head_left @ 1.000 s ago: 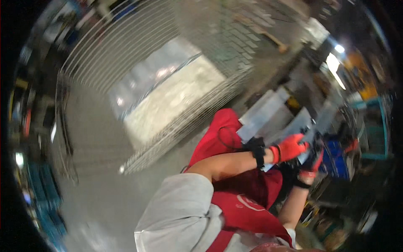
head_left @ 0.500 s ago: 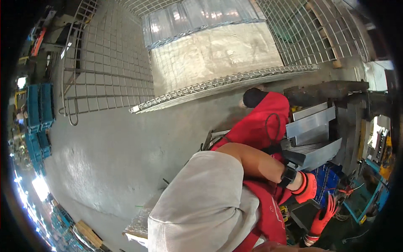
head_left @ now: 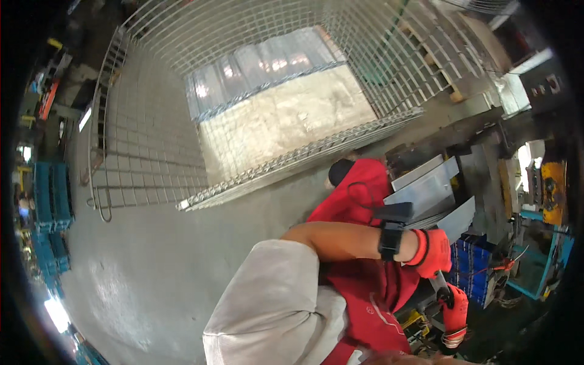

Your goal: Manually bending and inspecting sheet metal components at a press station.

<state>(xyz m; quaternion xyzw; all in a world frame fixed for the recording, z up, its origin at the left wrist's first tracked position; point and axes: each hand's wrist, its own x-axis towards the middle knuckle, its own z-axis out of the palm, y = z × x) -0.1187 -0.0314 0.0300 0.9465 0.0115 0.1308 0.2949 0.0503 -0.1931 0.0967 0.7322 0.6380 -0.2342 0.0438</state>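
Our orange-gloved right hand [head_left: 455, 310] moves nearer our orange-gloved left hand [head_left: 433, 254], putting both at a flat grey metallic strip [head_left: 438, 281]; finger clamping we cannot tell.

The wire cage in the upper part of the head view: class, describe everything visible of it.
The wire cage looks like bare grey metal, its walls an open mesh of crossed wires. It is open-topped, its near wall seen almost edge-on, its far wall cut by the upper picture edge. Inside are a crinkled pale sheet and, beyond, glossy grey material. The left hand and right hand are apart from it.
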